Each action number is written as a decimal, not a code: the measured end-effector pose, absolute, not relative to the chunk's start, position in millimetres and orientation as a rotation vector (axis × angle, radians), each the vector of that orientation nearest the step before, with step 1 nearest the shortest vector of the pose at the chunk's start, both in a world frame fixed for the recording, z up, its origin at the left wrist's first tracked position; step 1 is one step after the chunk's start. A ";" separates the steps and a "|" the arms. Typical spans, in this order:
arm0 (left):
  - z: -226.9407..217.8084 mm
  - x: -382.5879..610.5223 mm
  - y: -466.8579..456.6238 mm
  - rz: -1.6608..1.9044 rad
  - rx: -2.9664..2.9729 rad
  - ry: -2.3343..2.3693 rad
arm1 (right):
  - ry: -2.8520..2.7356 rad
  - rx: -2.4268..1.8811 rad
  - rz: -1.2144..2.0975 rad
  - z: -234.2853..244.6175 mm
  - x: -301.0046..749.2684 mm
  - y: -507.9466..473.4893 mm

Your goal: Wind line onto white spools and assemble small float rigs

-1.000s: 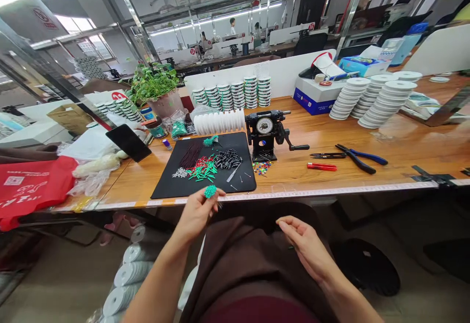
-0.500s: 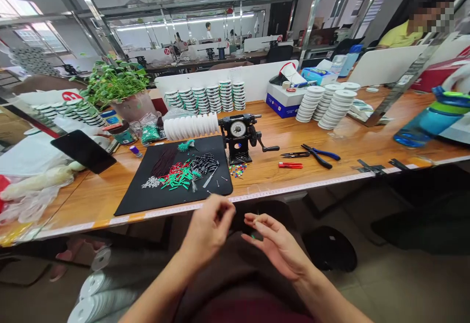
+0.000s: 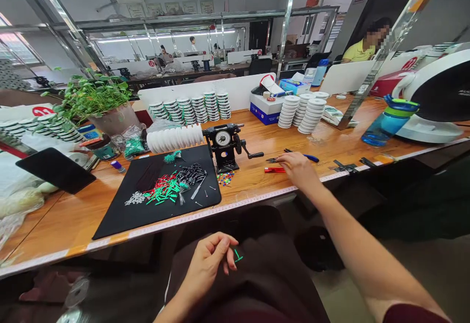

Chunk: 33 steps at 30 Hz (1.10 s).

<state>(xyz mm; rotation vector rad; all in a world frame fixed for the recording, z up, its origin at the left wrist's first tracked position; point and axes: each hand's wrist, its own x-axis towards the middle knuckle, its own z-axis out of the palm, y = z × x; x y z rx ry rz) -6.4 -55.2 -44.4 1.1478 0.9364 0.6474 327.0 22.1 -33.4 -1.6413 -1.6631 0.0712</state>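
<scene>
Right hand (image 3: 295, 170) out at table (image 3: 249, 186) | open over blue-handled pliers (image 3: 307, 157), partly hidden | left hand (image 3: 207, 264) pinched, green sliver (image 3: 238, 255) beside

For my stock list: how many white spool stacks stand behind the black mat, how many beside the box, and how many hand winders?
Stacks behind the mat: 6
Stacks beside the box: 3
Hand winders: 1
Total: 10

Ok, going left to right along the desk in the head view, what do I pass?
Black smartphone → black work mat → hand-crank winder → red tool → right hand → blue water bottle
</scene>
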 end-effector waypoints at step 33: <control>-52.5 -6.7 -71.3 0.582 1.259 0.966 | -1.803 -1.268 1.182 -66.6 214.3 -93.9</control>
